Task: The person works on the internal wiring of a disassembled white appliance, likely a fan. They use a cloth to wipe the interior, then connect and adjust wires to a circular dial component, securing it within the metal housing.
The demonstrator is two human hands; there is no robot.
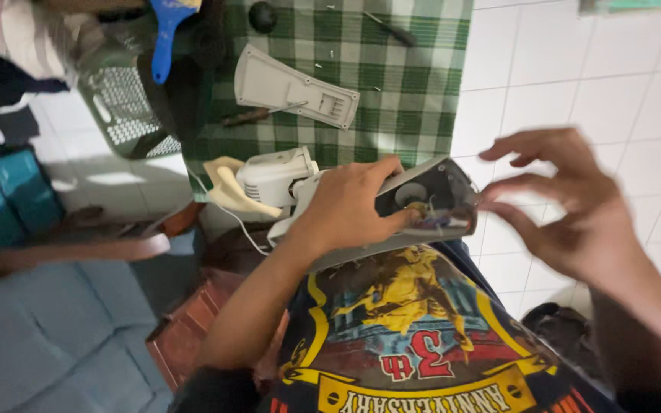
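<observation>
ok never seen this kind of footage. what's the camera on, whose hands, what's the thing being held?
There is one picture, from a camera worn on a person's head, looking down at their own lap and hands. There is no machine, only two bare hands. The left hand grips an opened white appliance housing with wires showing inside. The right hand hovers beside its open end, fingers spread and blurred, holding nothing. A white motor part sits behind the housing. Farther off, a green checked cloth on the tiled floor carries a detached white cover and a screwdriver.
</observation>
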